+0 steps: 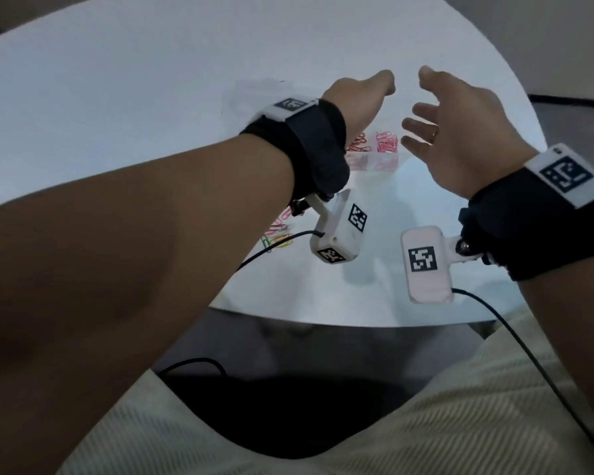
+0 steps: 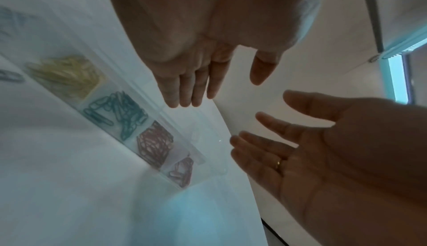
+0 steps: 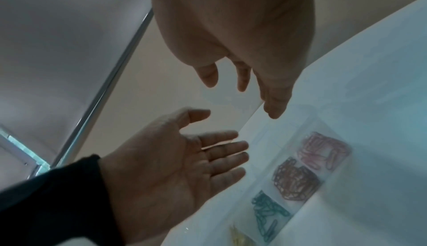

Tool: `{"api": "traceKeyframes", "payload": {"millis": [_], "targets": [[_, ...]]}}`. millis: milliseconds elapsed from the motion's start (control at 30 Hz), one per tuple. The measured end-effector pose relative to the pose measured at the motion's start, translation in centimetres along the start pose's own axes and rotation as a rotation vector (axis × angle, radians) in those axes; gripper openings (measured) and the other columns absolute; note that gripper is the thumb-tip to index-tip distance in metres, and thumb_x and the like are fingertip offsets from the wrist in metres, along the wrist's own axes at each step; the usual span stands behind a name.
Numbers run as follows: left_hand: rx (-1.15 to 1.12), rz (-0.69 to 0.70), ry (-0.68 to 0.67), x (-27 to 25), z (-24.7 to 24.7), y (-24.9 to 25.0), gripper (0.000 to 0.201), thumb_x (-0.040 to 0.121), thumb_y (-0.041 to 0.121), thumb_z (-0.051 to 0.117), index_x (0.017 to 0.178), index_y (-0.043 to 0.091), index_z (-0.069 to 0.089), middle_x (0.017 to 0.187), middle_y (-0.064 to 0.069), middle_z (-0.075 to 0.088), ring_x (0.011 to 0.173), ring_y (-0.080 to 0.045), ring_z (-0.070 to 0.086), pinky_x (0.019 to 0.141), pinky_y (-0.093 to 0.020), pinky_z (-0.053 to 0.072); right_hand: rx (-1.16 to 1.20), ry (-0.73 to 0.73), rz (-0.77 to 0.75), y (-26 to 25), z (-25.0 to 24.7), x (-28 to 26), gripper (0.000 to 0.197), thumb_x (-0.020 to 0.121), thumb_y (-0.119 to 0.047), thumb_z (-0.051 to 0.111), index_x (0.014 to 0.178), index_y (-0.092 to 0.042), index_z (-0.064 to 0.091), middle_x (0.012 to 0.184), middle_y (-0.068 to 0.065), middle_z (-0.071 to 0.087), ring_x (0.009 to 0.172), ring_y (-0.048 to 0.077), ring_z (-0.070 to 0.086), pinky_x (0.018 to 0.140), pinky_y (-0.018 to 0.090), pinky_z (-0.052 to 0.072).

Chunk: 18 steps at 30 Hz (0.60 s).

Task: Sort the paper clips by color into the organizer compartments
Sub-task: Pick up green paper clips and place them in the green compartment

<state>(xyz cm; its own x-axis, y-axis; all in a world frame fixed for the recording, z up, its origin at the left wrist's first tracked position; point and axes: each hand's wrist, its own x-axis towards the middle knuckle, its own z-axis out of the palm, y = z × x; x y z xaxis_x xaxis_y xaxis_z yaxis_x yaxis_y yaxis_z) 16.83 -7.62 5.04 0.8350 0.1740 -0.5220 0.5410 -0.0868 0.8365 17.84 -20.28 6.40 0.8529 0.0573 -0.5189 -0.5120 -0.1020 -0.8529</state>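
The white table (image 1: 151,80) fills the head view, and the clear organizer (image 2: 148,103) lies on it under the raised arms. Both hands hover above it holding nothing: the left hand (image 1: 357,97) has its fingers straight and close together, the right hand (image 1: 460,132) is spread, palm turned inward, and the two stay apart.

Sorting looks well advanced. The wrist views show compartments in a row filled by colour: yellow clips (image 2: 67,76), teal clips (image 2: 117,114), dark red clips (image 2: 154,142) and pink clips (image 2: 182,171). It is not finished, I judge, since a few loose clips (image 1: 278,234), pink, yellow and green, lie on the table near the left wrist.

Only the head view shows those loose clips; there the left forearm hides most of the organizer. The wrist views show the palms and the sorted row, though blurred, and one clear part of the organizer seems empty
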Motion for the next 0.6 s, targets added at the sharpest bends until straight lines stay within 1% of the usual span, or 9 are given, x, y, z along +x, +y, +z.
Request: {"api": "traceKeyframes", "payload": {"millis": [100,167,200,267,333,400,467,533,600], "targets": [[0.039,0.095,0.013,-1.0,-1.0,-0.1,0.025,0.09,0.031,0.052,0.097,0.009,0.061,0.092,-0.006,0.06,0.082,-0.021,0.056,0.078,-0.031,0.049,-0.017,0.044,-0.084,1.0,-0.2,-0.8,0.022,0.092,-0.033,0.057,0.112,-0.022,0.06,0.114,-0.002,0.058,0.104,0.016,0.062,0.092,0.035,0.054],[0.088,0.163,0.003,-1.9,-2.1,-0.5,0.025,0.09,0.021,0.052,0.099,0.002,0.066,0.083,-0.008,0.066,0.067,-0.019,0.058,0.059,-0.023,0.048,-0.084,0.02,-0.133,1.7,0.0,-1.2,0.013,0.09,-0.026,0.058,0.1,-0.019,0.063,0.1,0.001,0.063,0.088,0.019,0.066,0.082,0.036,0.055],[0.132,0.193,0.005,-2.3,-2.6,-1.0,0.021,0.089,0.017,0.053,0.095,0.002,0.067,0.077,-0.007,0.067,0.06,-0.017,0.058,0.051,-0.018,0.045,-0.138,-0.004,-0.15,2.0,0.4,-1.3,0.01,0.09,-0.023,0.059,0.095,-0.017,0.064,0.093,0.003,0.066,0.079,0.02,0.066,0.074,0.036,0.055],[0.256,0.232,0.034,-2.7,-3.8,-2.4,0.013,0.085,0.015,0.056,0.082,0.01,0.067,0.068,-0.001,0.069,0.053,-0.015,0.058,0.049,-0.017,0.044,-0.313,-0.046,-0.182,2.8,1.2,-1.6,0.007,0.089,-0.017,0.062,0.089,-0.013,0.068,0.08,0.003,0.068,0.066,0.018,0.065,0.064,0.032,0.053],[0.379,0.217,0.052,-2.8,-5.1,-4.1,0.012,0.084,0.016,0.058,0.074,0.018,0.065,0.068,0.002,0.071,0.05,-0.01,0.058,0.051,-0.017,0.046,-0.515,-0.091,-0.199,4.2,2.2,-1.6,0.005,0.087,-0.014,0.066,0.086,-0.011,0.07,0.076,0.004,0.069,0.061,0.016,0.064,0.061,0.032,0.054],[0.472,0.172,0.058,-3.0,-6.3,-5.9,0.014,0.084,0.015,0.058,0.072,0.021,0.064,0.069,0.002,0.072,0.043,0.001,0.054,0.049,-0.015,0.043,-0.722,-0.147,-0.208,6.1,3.1,-1.5,0.005,0.083,-0.016,0.073,0.087,-0.012,0.072,0.08,0.007,0.071,0.067,0.018,0.065,0.069,0.035,0.056],[0.534,0.132,0.074,-3.2,-7.3,-7.5,0.013,0.081,0.012,0.058,0.075,0.02,0.066,0.07,0.001,0.072,0.042,0.005,0.052,0.049,-0.017,0.041,-0.95,-0.162,-0.22,8.2,3.7,-1.2,0.016,0.08,-0.022,0.077,0.094,-0.015,0.074,0.09,0.004,0.072,0.08,0.017,0.064,0.077,0.03,0.053],[0.573,0.109,0.099,-3.4,-8.0,-8.7,0.012,0.078,0.011,0.06,0.08,0.018,0.069,0.073,0.003,0.071,0.054,-0.004,0.057,0.055,-0.019,0.043,-1.081,-0.156,-0.223,10.0,4.3,-1.2,0.025,0.079,-0.024,0.078,0.102,-0.015,0.073,0.1,0.002,0.07,0.093,0.017,0.064,0.082,0.027,0.05],[0.616,0.099,0.124,-3.5,-8.3,-9.6,0.009,0.077,0.014,0.065,0.082,0.018,0.07,0.078,0.006,0.065,0.069,-0.013,0.059,0.064,-0.022,0.046,-1.131,-0.15,-0.247,11.1,4.7,-1.4,0.025,0.081,-0.023,0.076,0.104,-0.014,0.072,0.102,0.003,0.07,0.098,0.021,0.064,0.086,0.031,0.051]]}}
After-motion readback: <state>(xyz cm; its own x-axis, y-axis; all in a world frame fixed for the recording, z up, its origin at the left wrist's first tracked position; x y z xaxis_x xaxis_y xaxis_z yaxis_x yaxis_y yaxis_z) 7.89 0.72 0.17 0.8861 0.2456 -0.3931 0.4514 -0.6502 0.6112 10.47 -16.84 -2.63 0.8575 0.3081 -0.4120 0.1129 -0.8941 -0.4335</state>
